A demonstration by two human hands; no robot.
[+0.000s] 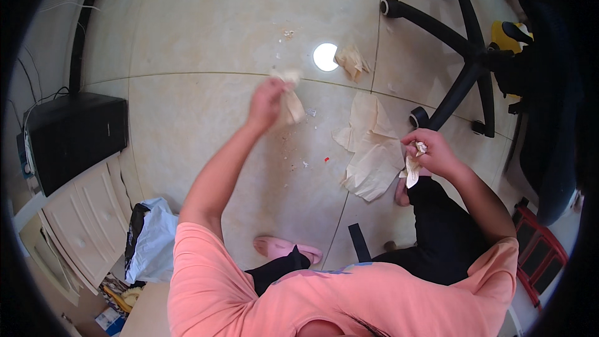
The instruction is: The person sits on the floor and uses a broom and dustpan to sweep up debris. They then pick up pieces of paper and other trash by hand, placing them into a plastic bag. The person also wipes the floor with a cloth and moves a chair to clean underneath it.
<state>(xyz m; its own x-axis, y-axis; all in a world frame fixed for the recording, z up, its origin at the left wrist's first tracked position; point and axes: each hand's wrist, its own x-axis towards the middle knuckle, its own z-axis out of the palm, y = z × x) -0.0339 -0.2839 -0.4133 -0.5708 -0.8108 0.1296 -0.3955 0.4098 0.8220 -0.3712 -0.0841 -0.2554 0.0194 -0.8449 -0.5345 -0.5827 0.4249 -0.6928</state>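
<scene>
My left hand (267,100) is raised in front of me, its fingers closed on a piece of thin beige paper (293,106); both are blurred. In my right hand (435,152) is a crumpled scrap of pale paper (412,171), held near my knee. A large torn sheet of beige paper (372,161), creased and flat on the tiles, lies just left of that hand. Farther off, a crumpled piece of the same paper (351,62) rests beside a round bright reflection.
Small crumbs (288,34) and a red scrap (326,159) dot the tiled floor (196,117). A black swivel-chair base (475,58) stands at right. At left are a black box (77,138), white cabinet doors (86,227) and a plastic bag (154,243). Pink slippers (276,247) are on my feet.
</scene>
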